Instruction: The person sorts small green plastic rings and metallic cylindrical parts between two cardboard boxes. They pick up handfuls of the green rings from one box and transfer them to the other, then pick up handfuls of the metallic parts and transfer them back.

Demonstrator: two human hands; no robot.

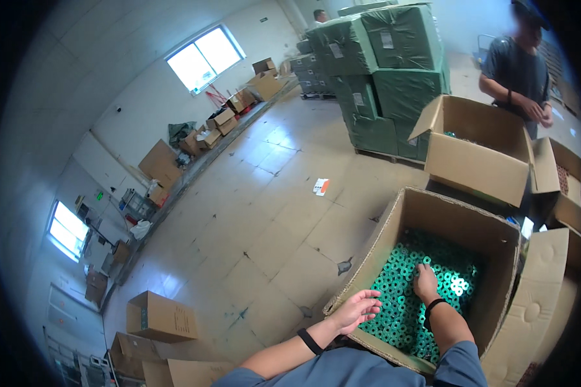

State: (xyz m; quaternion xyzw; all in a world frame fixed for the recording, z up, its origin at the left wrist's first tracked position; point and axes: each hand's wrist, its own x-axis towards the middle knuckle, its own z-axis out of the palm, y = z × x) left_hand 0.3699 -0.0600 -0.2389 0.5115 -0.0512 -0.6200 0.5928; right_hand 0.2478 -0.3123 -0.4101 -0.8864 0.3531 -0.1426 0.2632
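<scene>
An open cardboard box (357, 274) stands right in front of me, filled low with small green ring-shaped pieces (394, 284), each with a hole through its middle. My right hand (426, 284) reaches down into it, fingers drawn together at the top layer of rings; what they hold, if anything, is hidden. Over the box's near left edge is my left hand (357, 311), palm turned inward, with its fingers apart and nothing in them.
Beyond is another open carton (478, 171), beside more cartons (565, 180) at right. Green-wrapped bales (374, 84) stand stacked on a pallet behind. A person (516, 71) stands at far right. Cartons (164, 316) sit lower left; a white-and-orange card (321, 187) lies on the floor.
</scene>
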